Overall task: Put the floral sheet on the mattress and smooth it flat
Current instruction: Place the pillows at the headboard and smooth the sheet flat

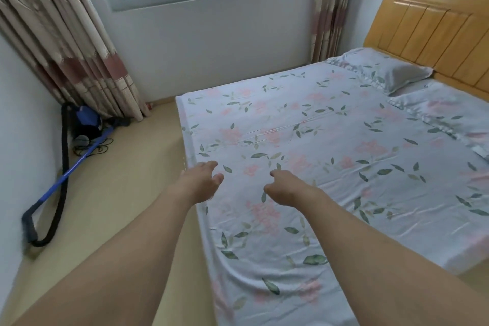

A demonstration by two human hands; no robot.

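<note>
The floral sheet, pale with pink flowers and green leaves, covers the mattress from the foot corner near me up to the headboard. It lies mostly flat, with small creases across the middle and wrinkles near the foot end. Both my arms reach out over the left side of the bed. My left hand is at the sheet's left edge, fingers loosely extended and holding nothing. My right hand hovers over the sheet a little to the right, fingers slightly curled downward, gripping nothing. Whether either hand touches the fabric is unclear.
Two pillows in matching floral cases lie by the wooden headboard. A blue vacuum cleaner with hose and blue wand lies on the floor in the left corner under the curtains. A window is straight ahead.
</note>
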